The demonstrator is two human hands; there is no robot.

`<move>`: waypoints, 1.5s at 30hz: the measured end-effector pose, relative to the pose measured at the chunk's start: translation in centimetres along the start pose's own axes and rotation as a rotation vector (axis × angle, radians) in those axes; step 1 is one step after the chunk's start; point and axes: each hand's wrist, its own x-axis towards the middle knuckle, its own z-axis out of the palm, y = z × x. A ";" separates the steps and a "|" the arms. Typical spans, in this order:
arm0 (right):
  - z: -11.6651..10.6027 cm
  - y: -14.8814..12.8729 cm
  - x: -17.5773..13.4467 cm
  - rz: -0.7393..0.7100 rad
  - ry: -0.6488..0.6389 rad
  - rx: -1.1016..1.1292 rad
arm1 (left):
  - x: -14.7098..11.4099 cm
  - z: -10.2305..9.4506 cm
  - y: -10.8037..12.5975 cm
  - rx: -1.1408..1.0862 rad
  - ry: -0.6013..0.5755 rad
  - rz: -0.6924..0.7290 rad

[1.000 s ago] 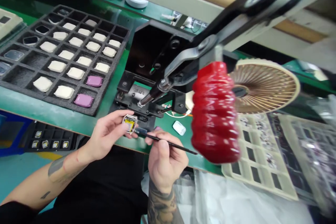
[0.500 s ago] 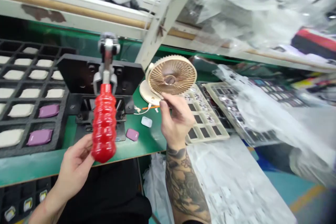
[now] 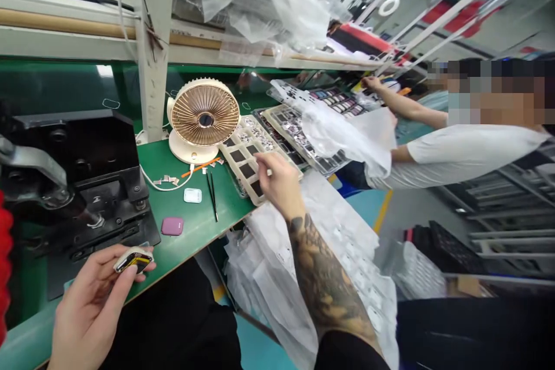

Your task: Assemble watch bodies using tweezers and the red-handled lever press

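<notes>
My left hand (image 3: 97,295) is closed around a small cream-coloured casing (image 3: 134,260), its open side showing black and yellow parts inside. Over the edge of a cream compartment tray (image 3: 247,185) is my right hand (image 3: 280,182), its fingers drawn together. A tiny pale spot shows at these fingers; I cannot make out what it is. Between the hands, a purple casing (image 3: 172,226), a pale blue-white rectangular piece (image 3: 192,195) and black tweezers (image 3: 212,196) lie on the green bench (image 3: 195,237).
At left stands a black press fixture (image 3: 99,185) with a red handle (image 3: 5,266). A cream fan (image 3: 204,118) stands behind the tweezers. Plastic sheeting (image 3: 333,243) lies right of the bench. Farther right, a co-worker's arm (image 3: 416,110) reaches over trays.
The view has swung right. My left hand now shows the cream casing, clear of the red handle. My right hand has moved from beside the fan to the compartment tray.
</notes>
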 end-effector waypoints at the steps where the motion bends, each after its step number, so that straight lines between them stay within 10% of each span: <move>1: -0.4 1.5 2.1 0.058 -0.007 -0.047 | -0.1 -0.2 -0.2 0.005 -0.012 -0.007; 8: 0.8 6.5 13.8 0.112 -0.294 -0.178 | 0.1 -0.2 -0.7 0.054 -0.045 -0.046; 19: 2.1 3.0 16.5 0.364 -0.420 -0.258 | 0.4 -0.5 -0.5 0.003 -0.034 -0.044; 28: -0.5 -0.4 8.4 0.254 0.121 0.057 | 0.7 -0.9 -1.1 0.131 -0.041 0.087; 33: 2.4 -8.4 -0.7 0.142 0.421 0.829 | 1.3 -0.7 -0.8 0.235 -0.143 0.282; 39: 4.0 -17.7 -7.9 -0.082 0.098 1.171 | 1.7 0.0 0.4 0.277 -0.183 0.370; 45: 4.5 -19.7 -8.8 -0.220 -0.069 1.176 | 1.5 0.2 1.1 0.305 -0.237 0.413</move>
